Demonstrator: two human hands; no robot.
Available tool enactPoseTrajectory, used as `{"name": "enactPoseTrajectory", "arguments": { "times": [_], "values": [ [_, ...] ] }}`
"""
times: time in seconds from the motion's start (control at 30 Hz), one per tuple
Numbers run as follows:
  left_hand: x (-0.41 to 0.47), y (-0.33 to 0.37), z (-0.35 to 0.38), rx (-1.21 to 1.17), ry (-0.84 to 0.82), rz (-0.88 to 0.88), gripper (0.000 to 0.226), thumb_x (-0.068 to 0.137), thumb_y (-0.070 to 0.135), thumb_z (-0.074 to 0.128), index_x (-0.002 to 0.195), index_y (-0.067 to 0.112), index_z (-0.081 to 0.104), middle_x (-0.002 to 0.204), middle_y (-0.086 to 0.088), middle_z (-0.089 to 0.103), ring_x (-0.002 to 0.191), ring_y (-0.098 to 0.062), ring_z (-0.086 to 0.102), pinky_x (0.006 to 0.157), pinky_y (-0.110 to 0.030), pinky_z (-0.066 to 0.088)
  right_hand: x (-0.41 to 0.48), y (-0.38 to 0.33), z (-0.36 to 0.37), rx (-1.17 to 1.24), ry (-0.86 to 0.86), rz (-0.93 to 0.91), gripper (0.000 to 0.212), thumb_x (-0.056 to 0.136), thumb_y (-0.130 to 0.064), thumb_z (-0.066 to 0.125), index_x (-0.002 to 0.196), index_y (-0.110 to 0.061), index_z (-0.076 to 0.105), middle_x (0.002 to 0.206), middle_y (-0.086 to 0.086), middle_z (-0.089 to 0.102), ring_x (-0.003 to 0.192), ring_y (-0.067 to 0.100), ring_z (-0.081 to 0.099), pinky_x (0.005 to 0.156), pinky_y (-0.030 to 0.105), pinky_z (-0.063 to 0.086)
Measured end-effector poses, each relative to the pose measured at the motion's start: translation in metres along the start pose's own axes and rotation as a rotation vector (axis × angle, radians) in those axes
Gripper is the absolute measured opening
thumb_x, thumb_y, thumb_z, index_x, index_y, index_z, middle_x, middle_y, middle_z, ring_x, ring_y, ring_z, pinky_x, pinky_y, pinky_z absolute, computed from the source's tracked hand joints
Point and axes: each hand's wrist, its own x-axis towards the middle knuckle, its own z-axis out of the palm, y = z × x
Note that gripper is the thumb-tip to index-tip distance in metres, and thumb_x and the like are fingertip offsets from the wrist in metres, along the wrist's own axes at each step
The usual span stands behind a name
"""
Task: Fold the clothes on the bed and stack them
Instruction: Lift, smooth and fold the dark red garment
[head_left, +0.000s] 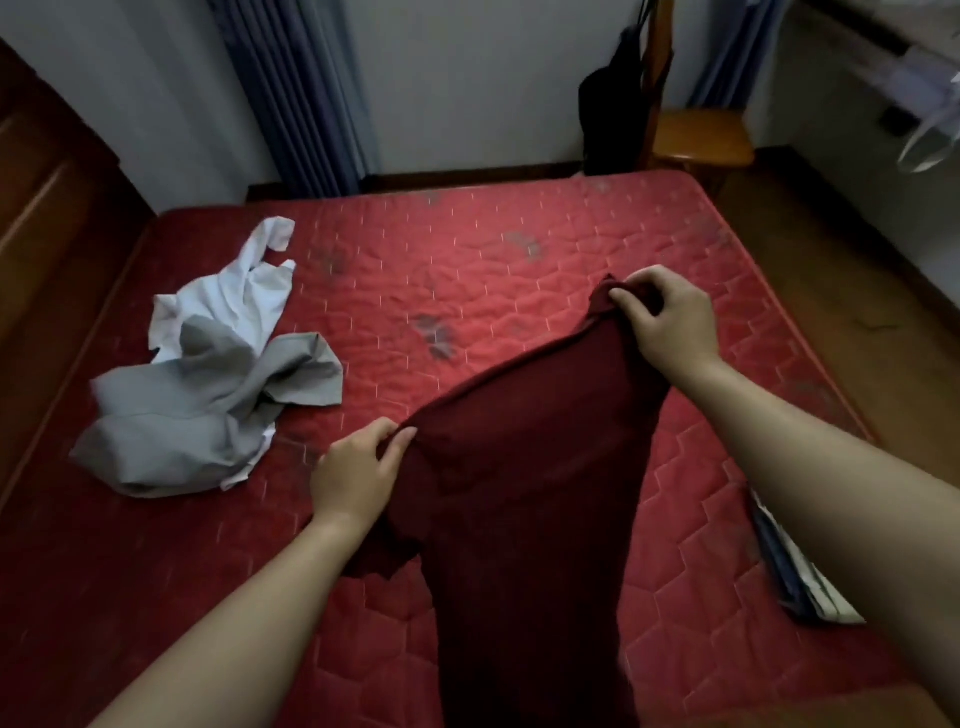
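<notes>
Both hands, L (358, 475) & R (667, 317), pinch maroon garment (524, 493) above red bed (467, 270); grey/white clothes (208, 384) left.

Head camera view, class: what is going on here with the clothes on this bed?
A person holds a dark red garment up over the bed, the left hand pinching one end of its top edge and the right hand the other. It hangs unfolded. A grey garment and a white garment lie crumpled together on the bed's left side, untouched.
</notes>
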Motion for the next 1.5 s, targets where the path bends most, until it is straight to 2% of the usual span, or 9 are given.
{"name": "enactPoseTrajectory", "arguments": {
  "times": [0.4, 0.5, 0.63, 0.83, 0.97, 1.07, 1.17, 1.33, 1.5],
  "values": [
    [0.089, -0.121, 0.240, 0.094, -0.040, -0.147, 0.026, 0.087, 0.049, 0.053, 0.081, 0.026, 0.062, 0.068, 0.001, 0.066, 0.069, -0.030, 0.063, 0.059, -0.028, 0.033, 0.041, 0.205, 0.267, 0.071, -0.127, 0.154, 0.017, 0.084, -0.032, 0.065, 0.088, -0.016, 0.063, 0.084, -0.004, 0.063, 0.083, 0.018, 0.059, 0.076, 0.026, 0.043],
    [0.118, -0.145, 0.278, 0.114, -0.011, -0.191, 0.027, 0.089, 0.048, 0.051, 0.083, 0.023, 0.062, 0.072, 0.000, 0.065, 0.072, -0.031, 0.062, 0.060, -0.030, 0.034, 0.060, 0.230, 0.314, 0.040, -0.185, 0.133, 0.028, 0.086, -0.032, 0.063, 0.104, -0.010, 0.061, 0.105, 0.007, 0.061, 0.100, 0.022, 0.056, 0.088, 0.025, 0.039],
    [0.135, -0.160, 0.315, 0.230, 0.027, -0.223, 0.030, 0.089, 0.039, 0.055, 0.112, 0.021, 0.060, 0.112, -0.009, 0.058, 0.104, -0.035, 0.051, 0.078, -0.046, 0.042, 0.040, 0.242, 0.355, -0.009, -0.196, 0.082, 0.049, 0.092, -0.032, 0.054, 0.129, -0.002, 0.046, 0.134, 0.017, 0.038, 0.127, 0.027, 0.036, 0.108, 0.029, 0.025],
    [0.079, -0.132, 0.377, 0.259, -0.349, 0.157, 0.052, 0.086, 0.053, 0.036, 0.133, 0.035, 0.048, 0.144, -0.003, 0.042, 0.134, -0.027, 0.037, 0.103, -0.052, 0.031, -0.084, 0.239, 0.399, -0.172, -0.538, -0.032, 0.052, 0.092, -0.037, 0.049, 0.139, -0.017, 0.038, 0.151, 0.005, 0.023, 0.141, 0.023, 0.016, 0.114, 0.050, 0.012],
    [0.063, -0.154, 0.401, 0.360, -0.536, 0.112, 0.058, 0.090, 0.060, 0.027, 0.144, 0.046, 0.014, 0.158, 0.003, 0.008, 0.145, -0.020, 0.006, 0.113, -0.049, 0.007, -0.116, 0.259, 0.410, -0.383, -0.707, -0.033, 0.058, 0.095, -0.046, 0.034, 0.148, -0.028, 0.018, 0.157, -0.004, -0.002, 0.143, 0.018, -0.010, 0.112, 0.045, -0.009],
    [0.061, -0.167, 0.406, 0.393, -0.549, 0.140, 0.059, 0.090, 0.061, 0.019, 0.143, 0.047, -0.002, 0.158, 0.004, -0.002, 0.145, -0.018, -0.001, 0.114, -0.047, 0.003, -0.125, 0.272, 0.404, -0.398, -0.756, -0.117, 0.059, 0.095, -0.046, 0.033, 0.148, -0.025, 0.018, 0.158, -0.002, 0.001, 0.144, 0.018, -0.006, 0.114, 0.044, -0.004],
    [0.069, -0.161, 0.398, 0.297, -0.519, 0.135, 0.059, 0.088, 0.058, 0.016, 0.145, 0.043, 0.013, 0.158, 0.005, 0.008, 0.144, -0.016, 0.007, 0.114, -0.046, 0.005, -0.130, 0.272, 0.397, -0.395, -0.662, -0.092, 0.056, 0.092, -0.041, 0.032, 0.145, -0.022, 0.029, 0.156, 0.000, 0.018, 0.144, 0.020, 0.008, 0.113, 0.052, 0.008],
    [0.079, -0.161, 0.368, 0.160, -0.409, 0.135, 0.056, 0.089, 0.047, 0.030, 0.142, 0.031, 0.034, 0.151, 0.004, 0.030, 0.141, -0.016, 0.023, 0.112, -0.049, 0.011, -0.146, 0.281, 0.383, -0.526, -0.742, -0.011, 0.058, 0.091, -0.048, 0.015, 0.147, -0.033, 0.011, 0.157, -0.005, 0.003, 0.144, 0.015, -0.003, 0.114, 0.052, 0.004],
    [0.097, -0.193, 0.338, 0.016, -0.135, -0.077, 0.044, 0.090, 0.028, 0.047, 0.132, 0.015, 0.047, 0.138, -0.005, 0.045, 0.129, -0.022, 0.040, 0.106, -0.046, 0.030, -0.135, 0.235, 0.402, -0.394, -0.644, -0.008, 0.061, 0.091, -0.044, 0.024, 0.146, -0.018, 0.027, 0.156, 0.001, 0.015, 0.144, 0.021, 0.004, 0.111, 0.052, 0.002]
  ]
}}
